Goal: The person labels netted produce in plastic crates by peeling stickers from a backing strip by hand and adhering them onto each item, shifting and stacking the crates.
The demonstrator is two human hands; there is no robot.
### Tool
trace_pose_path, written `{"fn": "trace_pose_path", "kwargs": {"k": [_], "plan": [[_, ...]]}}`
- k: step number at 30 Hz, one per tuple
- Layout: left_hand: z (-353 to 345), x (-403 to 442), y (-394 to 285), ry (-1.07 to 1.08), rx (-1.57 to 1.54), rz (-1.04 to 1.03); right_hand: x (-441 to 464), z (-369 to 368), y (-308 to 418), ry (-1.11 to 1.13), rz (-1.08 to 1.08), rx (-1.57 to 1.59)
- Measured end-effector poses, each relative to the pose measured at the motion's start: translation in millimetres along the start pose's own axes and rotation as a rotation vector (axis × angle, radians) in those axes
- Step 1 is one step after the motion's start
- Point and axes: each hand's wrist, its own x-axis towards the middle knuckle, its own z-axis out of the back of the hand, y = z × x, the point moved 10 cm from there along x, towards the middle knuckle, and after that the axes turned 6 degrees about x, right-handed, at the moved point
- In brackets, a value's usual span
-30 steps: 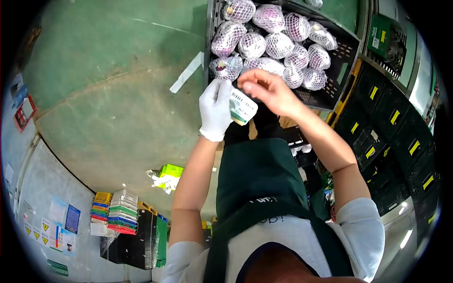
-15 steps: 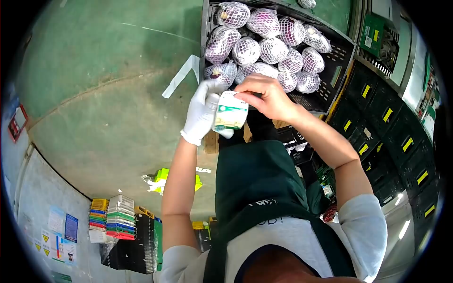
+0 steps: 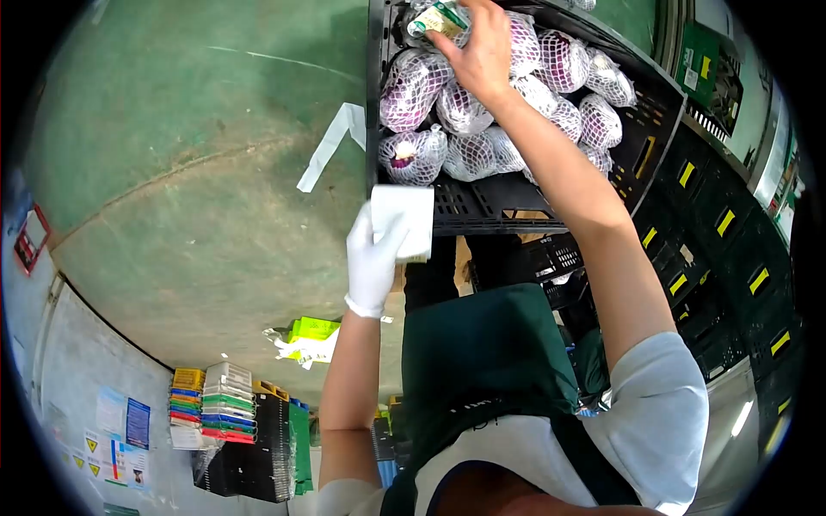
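Note:
A black crate (image 3: 469, 199) holds several purple vegetables in white foam nets (image 3: 413, 155); their exact kind I cannot make out. My right hand (image 3: 482, 52), bare, reaches over the crate's far left part. Its thumb and fingers hold a green, white and yellow label (image 3: 437, 21) against a netted vegetable there. Below the crate's near left corner, my left hand (image 3: 372, 262), in a white glove, grips a stack of labels (image 3: 404, 211) with a blank white face up. The stack's lower edge is partly hidden by the fingers.
More black crates with yellow tags (image 3: 727, 222) are stacked along the right. A white paper strip (image 3: 331, 146) lies on the green floor left of the crate. Yellow-green packaging (image 3: 311, 335) sits lower left, near stacked coloured trays (image 3: 228, 404).
My right hand has gone from the label stack up to the crate's far left, carrying a label. The left hand stays near the crate's edge, its stack now showing a blank white face.

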Motion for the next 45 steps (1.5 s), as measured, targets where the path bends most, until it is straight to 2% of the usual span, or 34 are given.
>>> {"fn": "trace_pose_path", "kwargs": {"k": [2, 3, 4, 6, 8, 10, 12, 13, 14, 17, 18, 19, 20, 22, 23, 24, 26, 27, 28, 29, 30, 31, 34, 35, 36, 38, 39, 40, 42, 44, 45], "plan": [[-8.0, 19.5, -20.2, -0.030, 0.125, -0.171, -4.8, -38.1, -22.5, 0.133, -0.105, -0.085], [-14.4, 25.7, -28.5, -0.052, 0.002, -0.118, -3.0, -34.4, -21.1, 0.132, -0.108, -0.139], [-13.0, 34.7, -36.9, -0.093, 0.057, -0.179, 1.1, -27.3, -4.3, 0.117, -0.002, -0.118], [-5.3, 53.2, -39.3, -0.157, 0.034, -0.256, -13.8, -3.2, 35.5, 0.197, 0.040, 0.097], [-10.3, 51.3, -52.5, -0.138, -0.026, -0.185, -47.9, 21.7, 101.7, 0.516, -0.042, 0.711], [-16.6, 48.8, -50.2, -0.073, -0.066, -0.117, -74.4, 33.7, 130.1, 0.574, -0.029, 0.684], [-19.9, 47.3, -36.3, -0.001, -0.137, -0.036, -97.0, 26.9, 107.7, 0.617, -0.159, 0.727], [-22.2, 46.0, -33.3, 0.009, -0.203, 0.011, -106.0, 24.2, 90.4, 0.531, -0.395, 0.851], [-13.7, 43.9, -30.3, -0.009, -0.227, -0.064, -119.0, 18.1, 80.4, 0.552, -0.581, 0.947], [-23.1, 6.6, -98.4, -0.063, 0.498, -0.654, -127.7, 22.4, 83.6, 0.503, -0.809, 1.229], [-23.2, 11.6, -80.8, 0.068, 0.299, -0.491, -130.0, 24.2, 85.3, 0.492, -0.856, 1.273], [-13.7, 15.5, -51.5, 0.067, 0.336, -0.200, -133.0, 25.2, 86.4, 0.482, -0.903, 1.318], [-2.6, 14.0, -21.1, 0.062, 0.368, 0.088, -134.0, 27.2, 86.5, 0.527, -0.872, 1.254], [10.5, 14.3, -2.4, 0.071, 0.585, 0.128, -139.1, 30.6, 86.9, 0.616, -0.814, 1.130], [11.0, 16.1, -5.9, 0.043, 0.528, 0.035, -144.7, 28.4, 86.6, 0.642, -0.861, 1.100], [8.5, 16.0, -15.6, 0.020, 0.473, -0.060, -138.9, 29.8, 94.0, 0.689, -0.795, 1.018], [-7.0, -1.2, -75.2, -0.088, 0.021, -0.455, -123.0, 24.5, 107.9, 0.649, -0.543, 0.989], [-6.8, 1.7, -62.3, -0.066, 0.056, -0.267, -107.0, 20.1, 94.4, 0.436, -0.463, 0.983], [-2.9, 1.4, -48.0, -0.047, 0.130, -0.197, -113.4, -3.5, 53.7, 0.171, -0.852, 1.206], [9.8, -0.4, -25.2, -0.040, 0.216, -0.098, -105.3, -21.0, 7.9, 0.114, -0.693, 0.904], [22.5, -3.6, -1.0, -0.033, 0.302, 0.000, -98.5, -37.5, -8.6, 0.142, -0.740, 0.753], [33.6, -9.5, 9.8, -0.083, 0.327, 0.003, -99.1, -60.0, -16.0, 0.315, -0.744, 0.488], [40.4, -20.9, 22.2, -0.070, 0.297, -0.041, -84.4, -56.0, -2.2, 0.348, -0.327, -0.153], [38.9, -22.4, 29.8, -0.033, 0.262, 0.029, -80.7, -47.6, 4.2, 0.246, -0.276, -0.115], [32.4, -19.9, 24.7, 0.003, 0.298, -0.043, -76.3, -41.2, 20.5, 0.217, -0.204, -0.054], [22.6, -13.7, 22.1, 0.026, 0.324, -0.100, -83.0, -59.1, 52.6, 0.360, 0.098, 0.082], [13.2, -11.1, 17.3, 0.039, 0.243, -0.072, -108.4, -99.9, 33.1, 0.657, 0.063, -0.137], [2.4, -10.1, 7.2, 0.055, 0.166, -0.045, -108.9, -97.9, 34.2, 0.617, 0.144, -0.093], [-7.9, -0.9, -5.9, 0.045, 0.148, -0.070, -112.2, -92.9, 29.8, 0.654, 0.086, -0.219], [-14.1, 3.2, -13.8, 0.033, 0.197, -0.103, -100.0, -35.9, 41.6, 0.501, -0.103, 0.040], [-18.5, 8.8, -18.7, 0.024, 0.178, -0.111, -106.4, -13.3, 41.3, 0.509, -0.256, 0.274]]}}
